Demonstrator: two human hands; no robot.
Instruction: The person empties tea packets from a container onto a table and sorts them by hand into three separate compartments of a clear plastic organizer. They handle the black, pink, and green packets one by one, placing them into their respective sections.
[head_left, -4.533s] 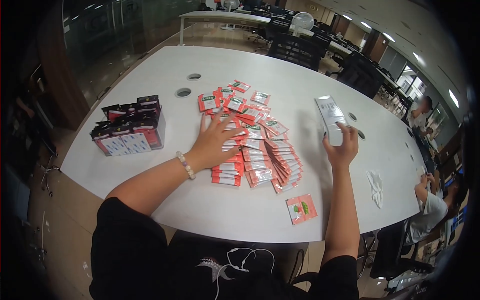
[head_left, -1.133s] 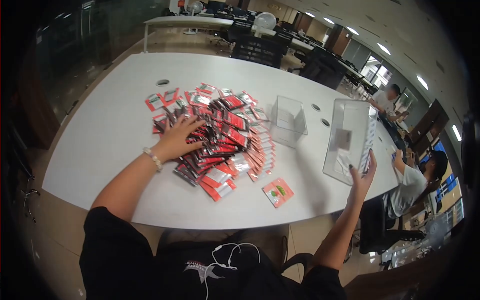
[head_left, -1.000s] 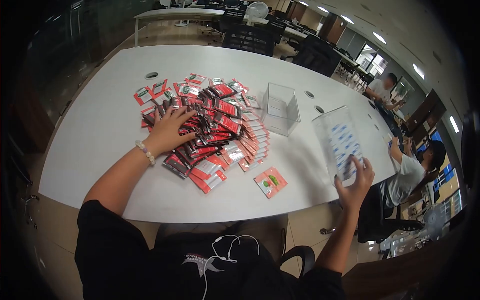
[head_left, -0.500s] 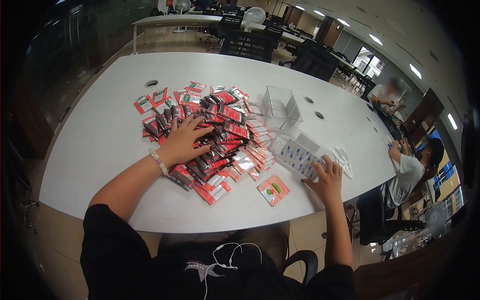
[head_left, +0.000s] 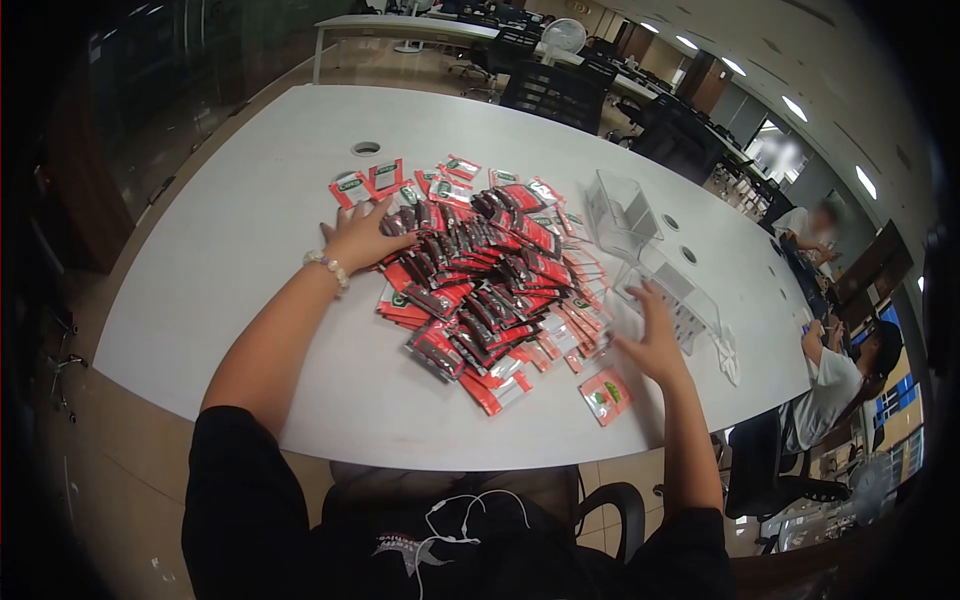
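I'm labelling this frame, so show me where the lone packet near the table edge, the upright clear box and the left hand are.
lone packet [head_left: 605, 396], head view, middle of its orange face.
upright clear box [head_left: 622, 212], head view, its near clear wall.
left hand [head_left: 362, 238], head view, back of the hand.

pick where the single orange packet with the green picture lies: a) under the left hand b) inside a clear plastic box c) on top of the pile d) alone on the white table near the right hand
d: the single orange packet with the green picture lies apart from the pile of red and black packets, on the white table just below the right hand.

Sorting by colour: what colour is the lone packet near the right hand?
Orange-red with green print, head view: lone packet.
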